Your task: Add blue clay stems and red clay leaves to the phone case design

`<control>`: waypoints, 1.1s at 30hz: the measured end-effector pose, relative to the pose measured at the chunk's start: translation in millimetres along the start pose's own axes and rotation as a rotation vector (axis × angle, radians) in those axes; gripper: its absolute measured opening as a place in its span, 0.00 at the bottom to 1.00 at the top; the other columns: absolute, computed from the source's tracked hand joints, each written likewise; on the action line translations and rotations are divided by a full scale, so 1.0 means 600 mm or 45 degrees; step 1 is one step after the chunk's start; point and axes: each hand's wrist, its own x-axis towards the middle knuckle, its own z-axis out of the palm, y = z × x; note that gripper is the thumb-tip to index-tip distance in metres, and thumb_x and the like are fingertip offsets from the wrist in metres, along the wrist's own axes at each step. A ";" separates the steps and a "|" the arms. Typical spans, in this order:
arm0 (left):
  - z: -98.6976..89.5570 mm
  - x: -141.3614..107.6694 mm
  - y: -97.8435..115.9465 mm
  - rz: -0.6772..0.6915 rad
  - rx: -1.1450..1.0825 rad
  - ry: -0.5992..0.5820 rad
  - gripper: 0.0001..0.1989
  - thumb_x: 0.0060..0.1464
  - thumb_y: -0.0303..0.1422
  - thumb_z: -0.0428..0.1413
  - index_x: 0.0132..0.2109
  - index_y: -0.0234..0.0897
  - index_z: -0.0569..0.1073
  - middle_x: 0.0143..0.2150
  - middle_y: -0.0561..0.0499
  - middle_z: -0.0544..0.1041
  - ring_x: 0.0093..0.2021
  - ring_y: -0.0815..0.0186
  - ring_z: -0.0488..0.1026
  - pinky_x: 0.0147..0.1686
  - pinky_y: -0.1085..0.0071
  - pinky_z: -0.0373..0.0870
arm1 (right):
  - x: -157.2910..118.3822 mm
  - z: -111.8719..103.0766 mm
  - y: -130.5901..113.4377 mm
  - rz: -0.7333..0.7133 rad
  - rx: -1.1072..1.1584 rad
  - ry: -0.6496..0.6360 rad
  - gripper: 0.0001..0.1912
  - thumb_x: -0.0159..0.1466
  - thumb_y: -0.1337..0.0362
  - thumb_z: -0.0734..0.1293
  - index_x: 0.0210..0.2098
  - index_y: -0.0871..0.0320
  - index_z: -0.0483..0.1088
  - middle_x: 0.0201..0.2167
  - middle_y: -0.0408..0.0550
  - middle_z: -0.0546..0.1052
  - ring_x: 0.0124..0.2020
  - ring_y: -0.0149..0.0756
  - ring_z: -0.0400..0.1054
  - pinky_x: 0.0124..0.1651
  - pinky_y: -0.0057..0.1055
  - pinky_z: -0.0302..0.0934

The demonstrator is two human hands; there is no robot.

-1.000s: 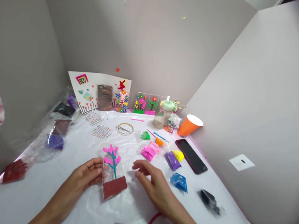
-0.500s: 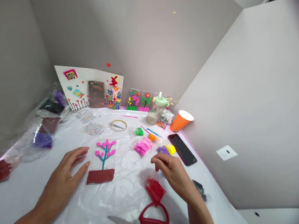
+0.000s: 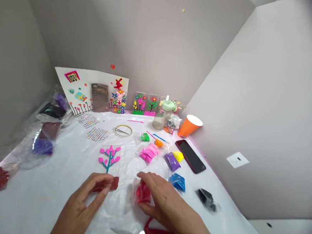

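My right hand [image 3: 165, 200] is closed around a clear packet of red clay [image 3: 143, 192], thumb on the near side and fingers on the far side. The packet is just above or on the white sheet. My left hand [image 3: 88, 198] has its fingers curved and the thumb a little apart, with nothing visible in it. Its fingertips are over the brown clay base [image 3: 114, 184] of a clear panel. On that panel is a clay plant with a teal stem [image 3: 109, 161] and pink buds [image 3: 111, 148]. Beneath my right hand lie red-handled scissors [image 3: 153, 232], blades open, partly hidden.
Packets of pink [image 3: 149, 152], purple [image 3: 172, 161], blue [image 3: 178, 182] and black clay [image 3: 206, 199] lie to the right, by a phone [image 3: 191, 156]. Behind stand an orange cup [image 3: 189, 126], a bottle [image 3: 162, 114] and decorated panels [image 3: 153, 103]. Bagged clay [image 3: 43, 144] lies left.
My right hand has moved left and down and taken hold of the red clay packet, shifting it left. My left hand has moved right and down, over the panel's brown base.
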 end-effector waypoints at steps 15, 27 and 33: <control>0.018 -0.011 0.017 -0.067 -0.120 -0.299 0.11 0.63 0.45 0.55 0.40 0.46 0.76 0.40 0.53 0.81 0.44 0.62 0.79 0.47 0.72 0.74 | 0.014 0.019 -0.040 -0.153 0.217 0.123 0.32 0.61 0.77 0.69 0.63 0.55 0.62 0.54 0.51 0.72 0.55 0.42 0.64 0.60 0.40 0.65; 0.032 -0.013 0.007 -0.124 -0.307 -0.300 0.08 0.60 0.40 0.55 0.45 0.45 0.71 0.40 0.53 0.80 0.42 0.61 0.81 0.44 0.68 0.78 | 0.021 0.022 -0.056 -0.178 0.275 0.140 0.26 0.61 0.76 0.70 0.57 0.57 0.66 0.49 0.52 0.73 0.51 0.42 0.66 0.55 0.37 0.67; 0.019 -0.011 0.018 -0.037 -0.115 -0.307 0.09 0.64 0.41 0.53 0.37 0.44 0.72 0.36 0.54 0.78 0.40 0.63 0.78 0.42 0.72 0.75 | 0.019 0.025 -0.057 -0.193 0.323 0.227 0.26 0.62 0.77 0.68 0.58 0.55 0.63 0.49 0.50 0.73 0.51 0.41 0.66 0.55 0.37 0.67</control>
